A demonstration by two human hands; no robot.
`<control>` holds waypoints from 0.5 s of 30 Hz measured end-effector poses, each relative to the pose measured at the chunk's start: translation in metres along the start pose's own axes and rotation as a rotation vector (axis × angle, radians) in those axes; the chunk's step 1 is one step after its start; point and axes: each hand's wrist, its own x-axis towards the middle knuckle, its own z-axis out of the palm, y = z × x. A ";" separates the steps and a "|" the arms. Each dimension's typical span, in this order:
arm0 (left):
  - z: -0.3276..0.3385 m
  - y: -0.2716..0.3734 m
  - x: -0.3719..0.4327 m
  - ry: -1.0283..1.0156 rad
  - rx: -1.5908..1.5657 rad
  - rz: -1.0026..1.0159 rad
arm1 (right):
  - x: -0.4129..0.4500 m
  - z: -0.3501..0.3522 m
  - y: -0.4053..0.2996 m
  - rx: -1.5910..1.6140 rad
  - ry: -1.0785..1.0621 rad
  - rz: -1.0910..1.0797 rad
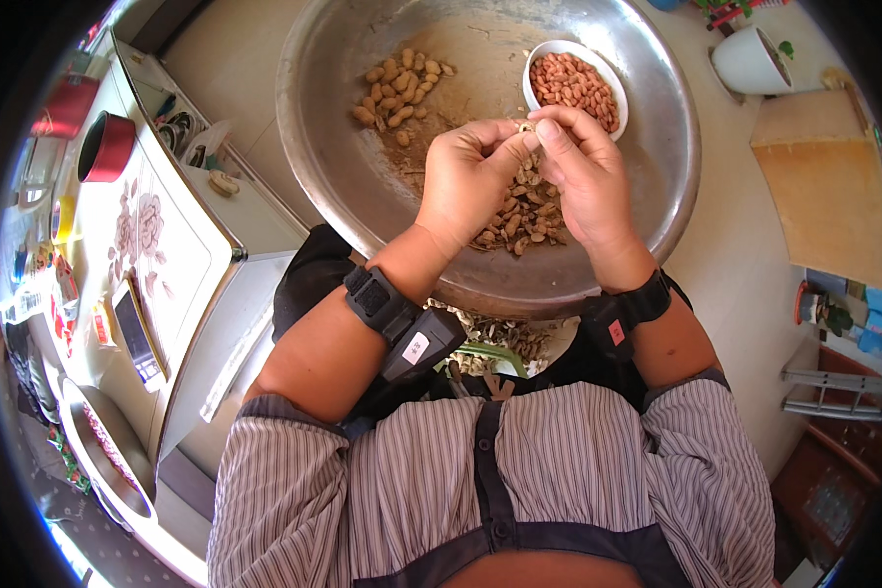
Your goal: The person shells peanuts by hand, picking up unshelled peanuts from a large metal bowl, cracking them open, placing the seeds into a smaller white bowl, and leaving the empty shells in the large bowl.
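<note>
Between my fingertips is a small peanut shell [527,127], pale inside and partly hidden by the thumbs. My left hand [474,173] pinches it from the left, and my right hand [584,165] from the right. Both hands are over a wide metal basin [485,275]. Whole unshelled peanuts [400,88] lie in a heap at the basin's far left. A white bowl [621,125] filled with shelled reddish peanut kernels [569,81] sits inside the basin, just beyond my right hand. Brown peanut shells [522,217] are piled below my hands, toward the near rim.
Under the near rim, a container with a green edge [496,353] holds discarded shells. At left stands a table [184,242] with a red round tin [106,147], a phone [138,334] and an oval dish [110,448]. A white plant pot [751,62] and a cardboard box [823,184] are at right.
</note>
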 end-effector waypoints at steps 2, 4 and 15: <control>-0.001 0.000 0.000 -0.016 0.010 0.034 | 0.001 -0.005 0.000 -0.058 -0.003 -0.018; -0.003 0.003 -0.001 -0.106 -0.038 -0.061 | 0.003 -0.007 0.001 -0.129 0.001 -0.050; -0.016 0.012 -0.001 -0.071 -0.398 -0.446 | 0.010 -0.009 -0.004 -0.584 -0.237 -0.282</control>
